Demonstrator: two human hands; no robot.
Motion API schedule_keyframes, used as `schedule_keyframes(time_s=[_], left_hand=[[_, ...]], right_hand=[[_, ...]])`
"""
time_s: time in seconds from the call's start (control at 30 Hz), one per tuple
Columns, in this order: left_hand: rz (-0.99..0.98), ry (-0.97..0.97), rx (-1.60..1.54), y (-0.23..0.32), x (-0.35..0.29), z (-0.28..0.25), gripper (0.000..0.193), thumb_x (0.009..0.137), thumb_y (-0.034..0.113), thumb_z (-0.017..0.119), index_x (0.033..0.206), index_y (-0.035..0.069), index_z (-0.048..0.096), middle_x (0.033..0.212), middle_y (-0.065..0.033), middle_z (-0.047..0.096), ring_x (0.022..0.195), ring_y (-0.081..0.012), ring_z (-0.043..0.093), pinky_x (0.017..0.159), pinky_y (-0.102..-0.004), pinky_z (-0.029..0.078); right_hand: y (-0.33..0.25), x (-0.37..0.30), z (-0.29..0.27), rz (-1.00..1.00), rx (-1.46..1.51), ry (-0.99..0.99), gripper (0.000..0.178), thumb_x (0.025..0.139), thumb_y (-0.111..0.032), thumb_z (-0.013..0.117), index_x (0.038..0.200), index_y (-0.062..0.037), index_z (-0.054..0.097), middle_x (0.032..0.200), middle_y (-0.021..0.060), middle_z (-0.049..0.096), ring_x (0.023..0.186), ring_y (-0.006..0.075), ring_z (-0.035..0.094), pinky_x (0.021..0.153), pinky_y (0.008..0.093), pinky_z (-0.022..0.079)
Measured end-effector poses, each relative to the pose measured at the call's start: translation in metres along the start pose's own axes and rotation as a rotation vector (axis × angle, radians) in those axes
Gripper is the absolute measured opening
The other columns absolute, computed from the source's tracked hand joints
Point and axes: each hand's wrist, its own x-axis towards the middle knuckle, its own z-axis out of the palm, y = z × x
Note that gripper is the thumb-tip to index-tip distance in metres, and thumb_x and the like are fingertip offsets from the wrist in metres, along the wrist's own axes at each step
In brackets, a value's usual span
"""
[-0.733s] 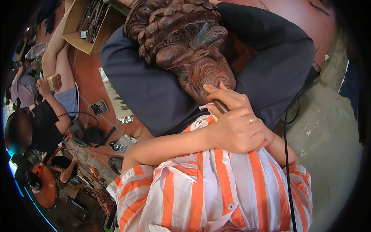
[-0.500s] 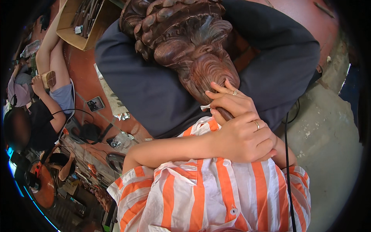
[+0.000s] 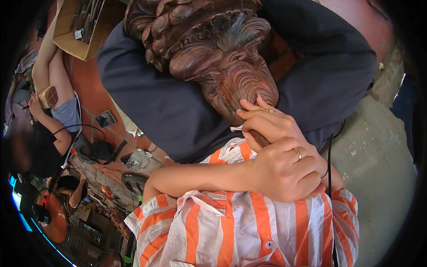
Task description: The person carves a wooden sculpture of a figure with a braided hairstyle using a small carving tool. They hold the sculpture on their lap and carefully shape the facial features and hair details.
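Note:
A dark reddish-brown wood carving (image 3: 240, 86) with swirling grooves rests across my lap on dark trousers. My left hand (image 3: 284, 171), with a ring on one finger, is closed round a wooden-handled tool (image 3: 259, 138) and overlaps my right wrist. Farther forward, my right hand (image 3: 269, 122) closes over the same tool, its fingertips against the grooved near end of the carving. A small pale piece (image 3: 236, 128) shows at the tool's front by the carving's edge. The working tip cannot be made out.
A cardboard box (image 3: 86, 51) at the far left holds several long, thin tools. On the tiled floor lie a phone (image 3: 106, 119) and a clear plastic bottle (image 3: 138, 160). Another person's hand (image 3: 35, 107) holds a wooden block (image 3: 48, 97). A black cable (image 3: 329, 178) hangs at my right.
My left hand sits slightly lower in the picture, and the carving's upper part appears a little farther left. Both hands keep their grip on the tool.

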Motion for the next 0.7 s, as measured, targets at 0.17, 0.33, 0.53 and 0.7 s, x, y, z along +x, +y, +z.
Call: schedule_keyframes(time_s=[0.17,0.33,0.53,0.7], left_hand=[[0.025,-0.066,0.042,-0.004,-0.005,0.002,0.023,0.037,0.024,0.052,0.051,0.011,0.040,0.055,-0.0012,0.038,0.047,-0.0151,0.040,0.048,-0.0277,0.032],[-0.029,-0.209,0.028,-0.004,-0.001,-0.009,0.013,0.056,0.017,0.059,0.054,0.006,0.054,0.060,-0.0073,0.055,0.055,-0.0175,0.057,0.051,-0.0287,0.042],[-0.025,-0.207,0.036,-0.006,-0.003,-0.008,0.015,0.060,0.017,0.061,0.054,0.005,0.054,0.059,-0.0065,0.054,0.054,-0.0182,0.057,0.052,-0.0286,0.043],[-0.081,-0.164,0.005,0.002,0.009,-0.006,0.017,0.056,0.020,0.063,0.056,0.006,0.054,0.058,-0.0055,0.051,0.053,-0.0181,0.056,0.052,-0.0286,0.043]], right_hand=[[0.003,-0.002,0.004,0.001,-0.005,0.039,0.017,0.078,-0.008,0.068,0.092,-0.0018,0.061,0.109,0.0163,0.067,0.117,0.0324,0.059,0.104,0.0475,0.044],[0.006,0.000,0.006,0.020,0.058,0.093,0.017,0.078,-0.008,0.069,0.092,-0.0018,0.062,0.107,0.0152,0.068,0.114,0.0311,0.061,0.104,0.0464,0.045],[0.007,-0.002,0.010,0.014,0.079,0.113,0.017,0.076,-0.007,0.069,0.091,-0.0018,0.062,0.106,0.0161,0.068,0.115,0.0314,0.061,0.102,0.0479,0.045],[0.005,-0.001,0.003,0.017,0.129,0.094,0.017,0.076,-0.007,0.069,0.089,-0.0008,0.060,0.104,0.0157,0.069,0.115,0.0330,0.060,0.102,0.0497,0.045]])
